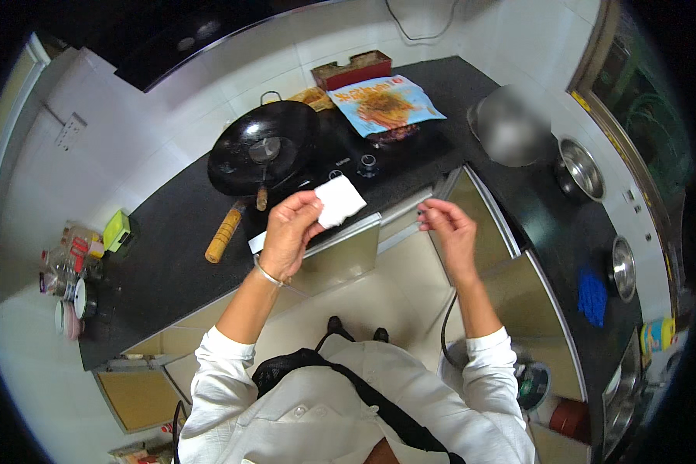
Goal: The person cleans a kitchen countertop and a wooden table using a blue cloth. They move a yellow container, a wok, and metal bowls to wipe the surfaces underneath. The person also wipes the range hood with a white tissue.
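Note:
My left hand (293, 229) pinches a white, square-edged folded sheet (340, 200), perhaps paper or tissue, between thumb and fingers. It is held up in front of the stove's edge. To the right, my right hand (449, 229) is raised over the cabinet fronts with its fingers bent towards the thumb. A tiny dark spot shows at those fingertips; whether it is a held thing I cannot tell. Behind my left hand a black wok (232, 153) with a wooden handle (225, 235) sits on the black cooktop (348, 153). A metal ladle (265, 150) rests inside the wok.
A printed blue-and-orange packet (383, 104) lies at the cooktop's right, before a red box (354, 68). Steel bowls (583, 168) and a blue cloth (591, 296) are on the right counter, near a sink (620, 400). Bottles (72, 255) and a green container (116, 230) stand left.

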`<state>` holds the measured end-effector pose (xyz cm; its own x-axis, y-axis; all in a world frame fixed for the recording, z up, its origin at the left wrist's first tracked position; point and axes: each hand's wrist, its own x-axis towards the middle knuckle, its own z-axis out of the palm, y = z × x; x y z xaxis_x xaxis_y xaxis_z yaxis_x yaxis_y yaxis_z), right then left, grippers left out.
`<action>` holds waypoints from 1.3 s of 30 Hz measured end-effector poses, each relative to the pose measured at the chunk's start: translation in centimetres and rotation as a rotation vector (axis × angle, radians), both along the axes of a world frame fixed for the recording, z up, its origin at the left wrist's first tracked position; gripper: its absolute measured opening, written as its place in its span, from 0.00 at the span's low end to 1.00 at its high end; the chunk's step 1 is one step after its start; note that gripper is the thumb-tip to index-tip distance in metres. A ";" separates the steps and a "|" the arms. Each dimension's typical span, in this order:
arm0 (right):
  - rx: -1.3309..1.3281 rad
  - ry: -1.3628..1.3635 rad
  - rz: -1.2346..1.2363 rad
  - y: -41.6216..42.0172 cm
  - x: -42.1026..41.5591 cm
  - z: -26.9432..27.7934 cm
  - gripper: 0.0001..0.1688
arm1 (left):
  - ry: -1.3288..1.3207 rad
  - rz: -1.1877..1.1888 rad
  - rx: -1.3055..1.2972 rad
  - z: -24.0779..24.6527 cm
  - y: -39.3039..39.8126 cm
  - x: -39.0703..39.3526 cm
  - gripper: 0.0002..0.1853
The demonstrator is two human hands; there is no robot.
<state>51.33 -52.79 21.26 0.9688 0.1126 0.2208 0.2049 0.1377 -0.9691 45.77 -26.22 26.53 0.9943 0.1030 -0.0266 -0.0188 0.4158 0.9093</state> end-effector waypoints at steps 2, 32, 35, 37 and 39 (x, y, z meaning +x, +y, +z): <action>-0.230 -0.477 0.017 3.6 -0.8 2.7 0.10 | 0.030 0.071 0.084 -0.4 -0.1 -0.2 0.07; 0.318 -0.208 0.339 25.5 23.9 10.7 0.10 | -0.170 0.473 0.202 3.1 7.5 5.0 0.18; 0.475 -0.294 0.234 25.5 30.1 16.3 0.11 | -0.139 0.668 0.179 4.0 6.9 4.8 0.16; 0.559 -0.365 0.031 24.5 36.7 19.2 0.09 | -0.133 0.742 0.155 4.6 6.0 5.4 0.16; 0.652 -0.489 -0.089 21.6 43.5 22.2 0.09 | -0.151 0.785 0.127 4.8 5.0 6.7 0.15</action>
